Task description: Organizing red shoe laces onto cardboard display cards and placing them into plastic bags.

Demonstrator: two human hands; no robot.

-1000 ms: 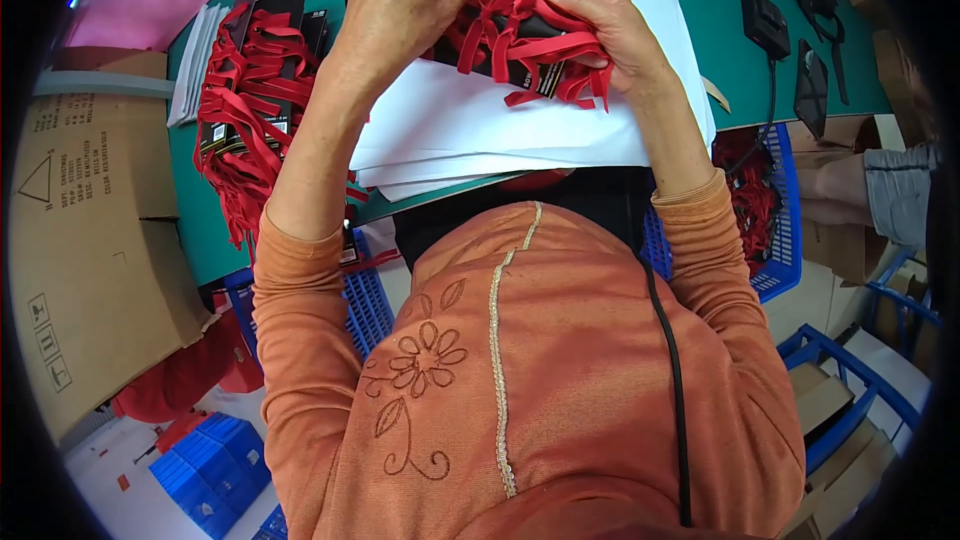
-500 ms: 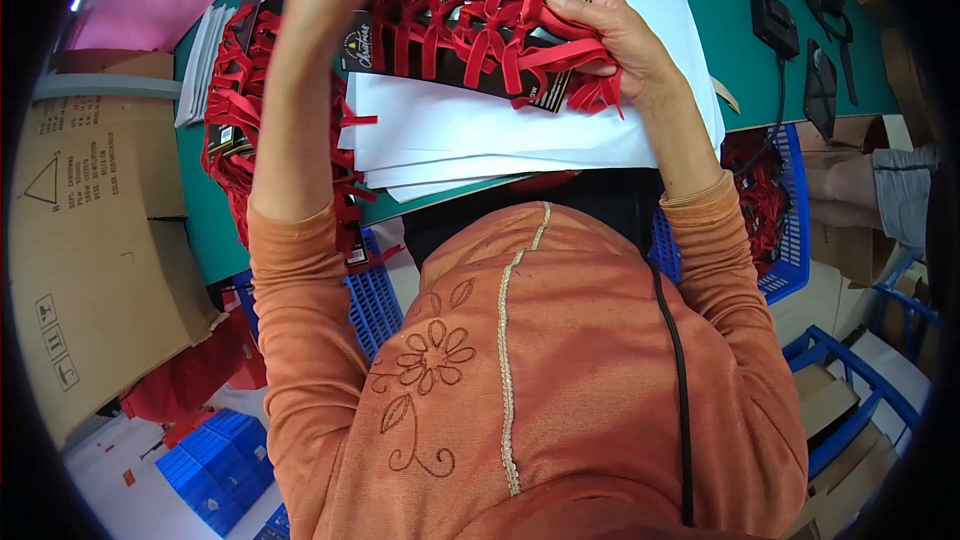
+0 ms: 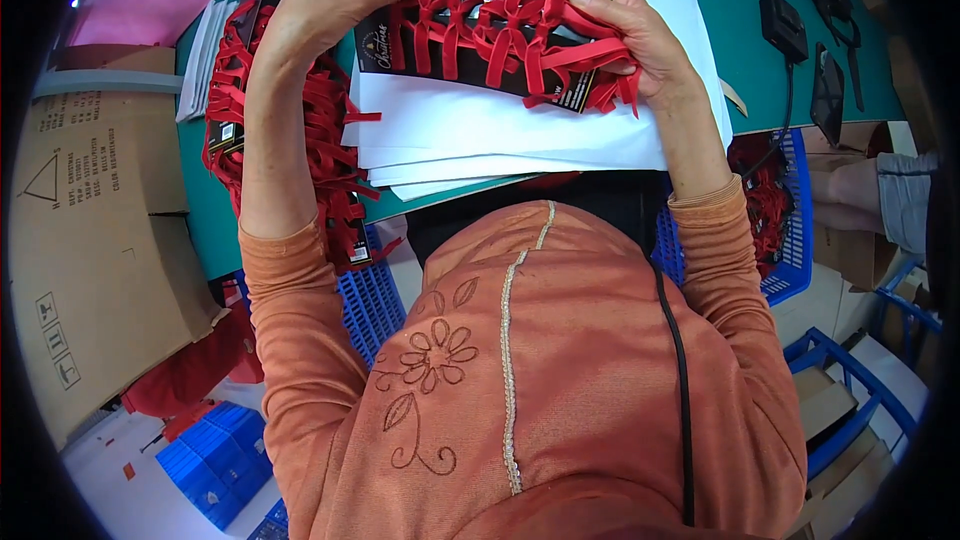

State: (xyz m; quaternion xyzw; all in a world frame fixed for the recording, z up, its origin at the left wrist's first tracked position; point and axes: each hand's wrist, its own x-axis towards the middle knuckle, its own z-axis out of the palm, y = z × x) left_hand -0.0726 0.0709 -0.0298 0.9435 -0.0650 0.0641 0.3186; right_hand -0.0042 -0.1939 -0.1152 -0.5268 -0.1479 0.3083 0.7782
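Seen from the head view: holding the right end of a black card of red bows in the right hand, above white paper. Reaching to its left end with the left hand, thumb and finger close together; cannot tell whether pinching. Left of the grip, more bows heaped on a green table; below right, a blue basket.

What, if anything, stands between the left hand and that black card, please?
Nothing visible: the left hand overlaps the upper left end of the black card with red bows, though contact is unclear. The right hand holds the opposite end; the white sheets lie beneath.
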